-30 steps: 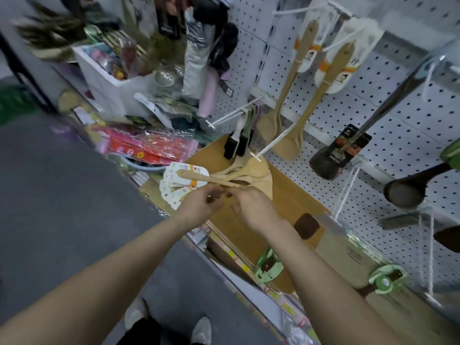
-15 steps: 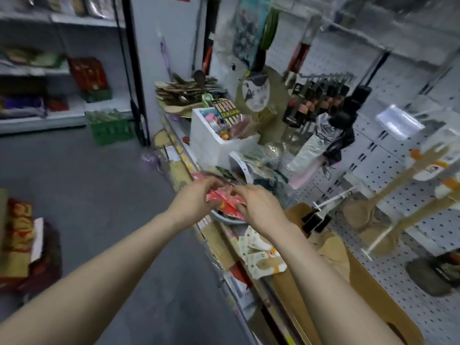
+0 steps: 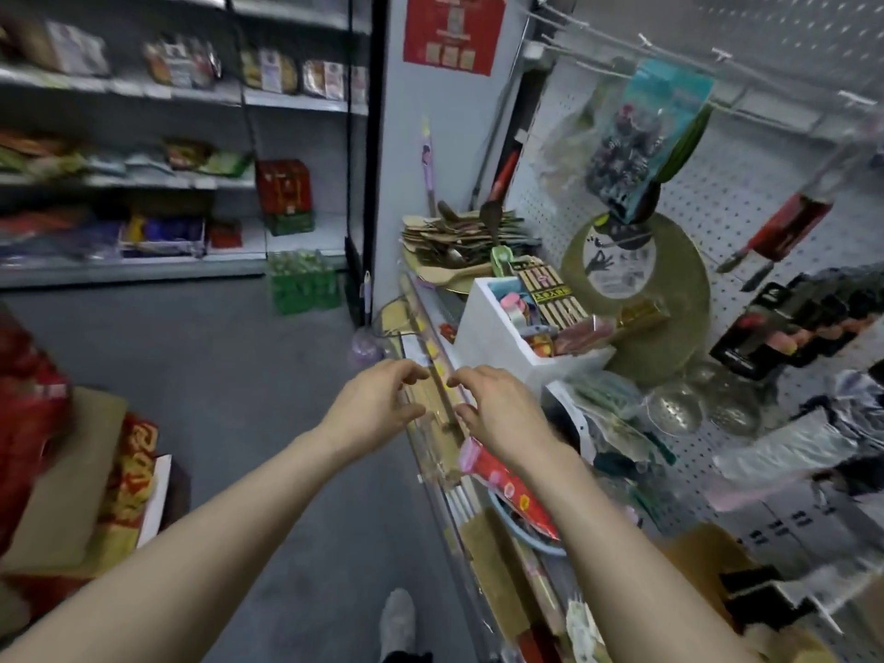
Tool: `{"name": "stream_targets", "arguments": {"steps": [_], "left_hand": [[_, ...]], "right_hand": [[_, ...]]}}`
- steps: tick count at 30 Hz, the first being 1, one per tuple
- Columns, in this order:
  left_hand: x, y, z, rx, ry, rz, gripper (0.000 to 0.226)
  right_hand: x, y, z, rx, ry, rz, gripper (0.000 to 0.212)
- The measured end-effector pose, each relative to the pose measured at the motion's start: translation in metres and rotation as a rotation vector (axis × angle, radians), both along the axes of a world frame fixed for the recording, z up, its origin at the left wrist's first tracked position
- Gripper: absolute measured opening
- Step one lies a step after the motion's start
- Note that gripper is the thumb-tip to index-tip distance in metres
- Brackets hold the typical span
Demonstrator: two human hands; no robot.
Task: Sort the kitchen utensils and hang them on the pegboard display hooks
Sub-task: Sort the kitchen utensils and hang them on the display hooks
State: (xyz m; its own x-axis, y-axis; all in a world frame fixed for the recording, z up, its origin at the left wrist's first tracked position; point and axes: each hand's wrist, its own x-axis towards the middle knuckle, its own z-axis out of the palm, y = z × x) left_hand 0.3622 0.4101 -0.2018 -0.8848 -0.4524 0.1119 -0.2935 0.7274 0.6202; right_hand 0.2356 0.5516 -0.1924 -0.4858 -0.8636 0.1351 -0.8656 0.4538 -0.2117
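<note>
My left hand [image 3: 378, 406] and my right hand [image 3: 500, 409] hover side by side over the front rail of the shelf [image 3: 433, 356]. The fingers of both are loosely curled and hold nothing. A pile of wooden utensils [image 3: 459, 234] lies at the shelf's far end. The pegboard [image 3: 775, 150] rises on the right, with long bare hooks [image 3: 622, 38] near the top and black carded utensils [image 3: 803, 327] hanging lower down. Metal strainers [image 3: 679, 409] lie on the shelf by its foot.
A white box [image 3: 497, 342] of small goods stands just beyond my right hand. A red packet [image 3: 509, 490] lies under my right wrist. A round golden board [image 3: 669, 318] leans on the pegboard. Cardboard boxes [image 3: 62, 471] sit on the grey floor at left.
The view has swung left, away from the wooden spoons on the pegboard. Both hands left the wooden spatulas and moved along the shelf, past the red packet, to its front rail.
</note>
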Motion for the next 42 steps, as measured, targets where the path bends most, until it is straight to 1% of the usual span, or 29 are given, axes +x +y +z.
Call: {"name": "stream_targets", "arguments": {"steps": [6, 11, 14, 18, 22, 25, 30, 35, 37, 40, 42], "left_hand": [[-0.081, -0.085, 0.006, -0.035, 0.0, 0.045, 0.04], [-0.153, -0.152, 0.014, -0.024, -0.005, 0.074, 0.036], [-0.184, -0.187, 0.013, -0.004, 0.021, 0.097, 0.035], [-0.214, -0.227, 0.004, 0.02, -0.006, 0.095, 0.035], [-0.25, -0.275, -0.004, 0.026, -0.015, 0.045, 0.038], [-0.279, -0.316, -0.007, 0.028, 0.007, -0.008, 0.039], [-0.317, -0.396, -0.002, 0.012, -0.002, -0.095, 0.037], [-0.35, -0.464, -0.001, -0.018, -0.045, -0.203, 0.037], [-0.365, -0.483, -0.008, -0.014, -0.059, -0.233, 0.038], [-0.388, -0.5, -0.018, 0.04, -0.086, -0.265, 0.04], [-0.408, -0.507, -0.025, 0.062, -0.099, -0.321, 0.04]], "right_hand": [[-0.084, -0.085, -0.008, -0.025, -0.005, 0.007, 0.029], [-0.162, -0.15, 0.004, -0.002, -0.02, 0.006, 0.033], [-0.197, -0.189, 0.007, 0.008, -0.008, 0.019, 0.032], [-0.225, -0.233, 0.002, 0.034, -0.064, 0.018, 0.035], [-0.253, -0.278, -0.006, 0.058, -0.062, -0.015, 0.034], [-0.274, -0.314, -0.009, 0.033, -0.071, -0.075, 0.03], [-0.301, -0.38, -0.014, 0.046, -0.097, -0.175, 0.039], [-0.318, -0.437, -0.018, 0.008, -0.134, -0.28, 0.041], [-0.324, -0.453, -0.023, -0.002, -0.147, -0.326, 0.041], [-0.336, -0.465, -0.032, 0.01, -0.178, -0.416, 0.039], [-0.348, -0.468, -0.037, 0.004, -0.209, -0.48, 0.038]]}}
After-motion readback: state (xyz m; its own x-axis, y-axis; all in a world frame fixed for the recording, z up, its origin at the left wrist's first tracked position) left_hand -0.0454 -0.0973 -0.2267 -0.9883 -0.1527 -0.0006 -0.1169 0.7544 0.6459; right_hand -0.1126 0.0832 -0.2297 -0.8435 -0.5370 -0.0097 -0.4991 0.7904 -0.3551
